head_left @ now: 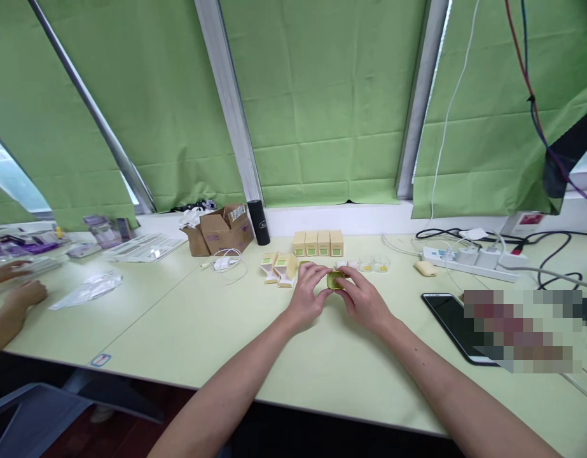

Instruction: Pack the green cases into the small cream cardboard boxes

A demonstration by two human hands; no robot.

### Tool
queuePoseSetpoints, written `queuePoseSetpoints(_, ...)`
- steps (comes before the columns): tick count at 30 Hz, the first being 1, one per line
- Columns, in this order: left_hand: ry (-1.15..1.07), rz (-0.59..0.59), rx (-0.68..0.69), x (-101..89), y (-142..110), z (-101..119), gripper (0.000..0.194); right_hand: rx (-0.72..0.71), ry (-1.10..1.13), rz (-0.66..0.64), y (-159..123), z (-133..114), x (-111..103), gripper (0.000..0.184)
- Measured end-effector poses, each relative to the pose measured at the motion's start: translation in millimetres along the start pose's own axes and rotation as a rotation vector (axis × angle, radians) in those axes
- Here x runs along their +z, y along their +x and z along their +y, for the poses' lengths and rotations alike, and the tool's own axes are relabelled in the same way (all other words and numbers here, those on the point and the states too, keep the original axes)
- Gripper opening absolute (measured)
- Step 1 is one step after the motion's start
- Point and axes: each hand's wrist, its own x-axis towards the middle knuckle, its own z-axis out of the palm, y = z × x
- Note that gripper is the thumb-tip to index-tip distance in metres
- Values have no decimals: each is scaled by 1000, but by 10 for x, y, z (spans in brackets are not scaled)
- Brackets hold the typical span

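Over the table, my left hand (308,296) and my right hand (366,300) both hold a small olive-green squarish piece (336,280) between fingertips and thumbs. Its exact kind is too small to make out. Just left of my left hand stand two opened pale cardboard boxes (278,268) with green labels. Behind my hands is a row of several closed small boxes (318,244) of the same look. Transparent cups with yellow spots (373,264) sit beyond my right hand, beside small white pieces partly hidden by the fingers.
A brown carton (224,230) and a black cylinder (259,222) stand at the back. On the right lie a large phone or tablet (458,327), a tan lump (425,268) and a power strip (472,259) with cables. Another person's hands (28,296) are at far left, near a plastic bag (88,289).
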Motion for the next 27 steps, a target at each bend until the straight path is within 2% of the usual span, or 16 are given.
queuePoseSetpoints(10,0,10,11,4,-1,-7,43,-3,-24,-9,8,11,1,33)
queuePoseSetpoints(20,-16,22,2,3,0,-2,42,10,22,46,6,-4,-2,24)
queuePoseSetpoints(27,-14,28,2,7,3,-2,42,-4,-1,32,13,6,-3,26)
